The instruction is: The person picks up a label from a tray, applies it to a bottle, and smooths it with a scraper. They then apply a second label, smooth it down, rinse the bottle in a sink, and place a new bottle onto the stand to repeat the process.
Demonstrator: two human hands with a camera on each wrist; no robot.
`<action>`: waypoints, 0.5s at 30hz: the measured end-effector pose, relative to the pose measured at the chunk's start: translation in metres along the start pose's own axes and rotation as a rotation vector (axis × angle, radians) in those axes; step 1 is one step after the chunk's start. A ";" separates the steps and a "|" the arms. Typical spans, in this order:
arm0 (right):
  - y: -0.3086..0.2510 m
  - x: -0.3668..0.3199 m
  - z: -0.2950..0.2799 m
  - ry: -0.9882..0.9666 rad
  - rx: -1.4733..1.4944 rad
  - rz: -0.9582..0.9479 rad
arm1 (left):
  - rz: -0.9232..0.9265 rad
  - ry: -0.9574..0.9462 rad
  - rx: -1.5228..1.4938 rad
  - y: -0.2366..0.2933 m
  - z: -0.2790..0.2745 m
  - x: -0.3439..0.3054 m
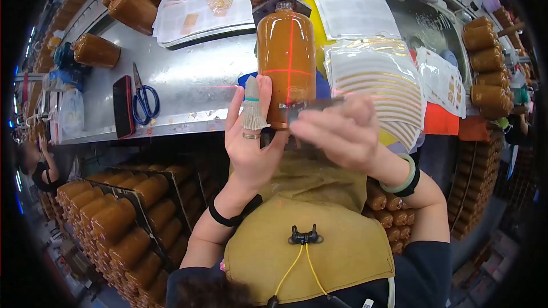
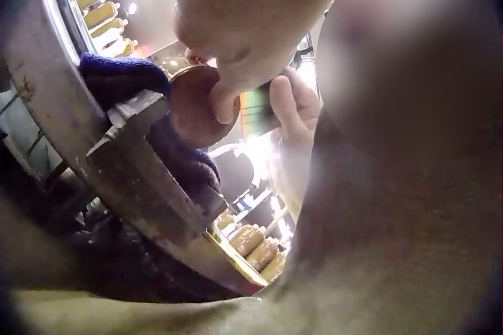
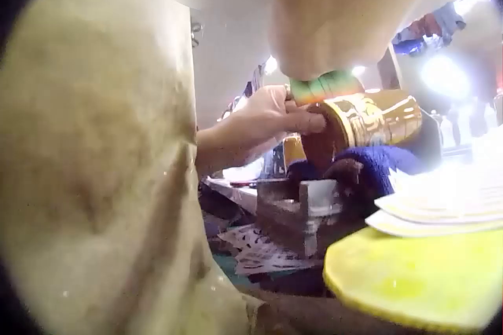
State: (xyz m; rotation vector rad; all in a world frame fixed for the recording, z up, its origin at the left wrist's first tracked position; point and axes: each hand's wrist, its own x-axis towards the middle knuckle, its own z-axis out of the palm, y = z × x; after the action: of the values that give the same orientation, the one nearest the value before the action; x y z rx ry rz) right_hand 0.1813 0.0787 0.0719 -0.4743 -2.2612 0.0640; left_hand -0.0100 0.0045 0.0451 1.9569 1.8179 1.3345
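A glossy brown bottle [image 1: 285, 40] lies with its neck away from me, a red laser cross on its side. Blue cloth [image 3: 369, 164] pads the metal stand [image 3: 295, 201] beneath it. My left hand [image 1: 248, 151] is at the bottle's base, thumb against the bottom and straight fingers along its left side. One finger wears a grey cloth cover [image 1: 253, 105]. Blurred in the head view, my right hand [image 1: 345, 131] pinches a thin flat scraper-like piece [image 1: 314, 104] over the base end. That piece gleams green and orange in the right wrist view. Gold markings show on the bottle there.
Scissors [image 1: 145, 100] and a red-edged phone [image 1: 123, 107] lie on the metal table at left. Decal sheets [image 1: 374, 80] sit at right, more sheets on a tray [image 1: 197, 20] at back left. Brown bottles [image 1: 114, 211] fill racks below left; others stand around the table.
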 end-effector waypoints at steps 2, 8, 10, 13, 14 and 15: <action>-0.004 0.006 -0.003 -0.075 0.063 -0.024 | 0.001 0.012 -0.013 0.000 0.001 -0.001; 0.050 0.033 0.005 0.043 -0.194 0.032 | -0.068 0.076 -0.128 0.000 0.007 -0.004; 0.039 0.025 0.015 0.001 -0.093 -0.079 | -0.080 0.107 -0.176 0.000 0.008 -0.002; 0.006 0.023 0.006 -0.125 0.123 -0.097 | -0.053 0.051 -0.069 -0.007 0.004 -0.004; 0.011 0.032 0.011 -0.080 0.097 0.032 | -0.056 0.043 -0.075 -0.012 0.007 -0.008; 0.027 0.037 0.015 -0.027 0.092 0.137 | -0.059 0.029 -0.081 -0.018 0.008 -0.014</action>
State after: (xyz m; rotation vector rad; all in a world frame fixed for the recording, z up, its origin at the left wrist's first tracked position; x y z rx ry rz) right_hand 0.1567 0.1187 0.0831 -0.5812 -2.2391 0.2442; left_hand -0.0155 0.0002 0.0221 1.8390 1.7897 1.4023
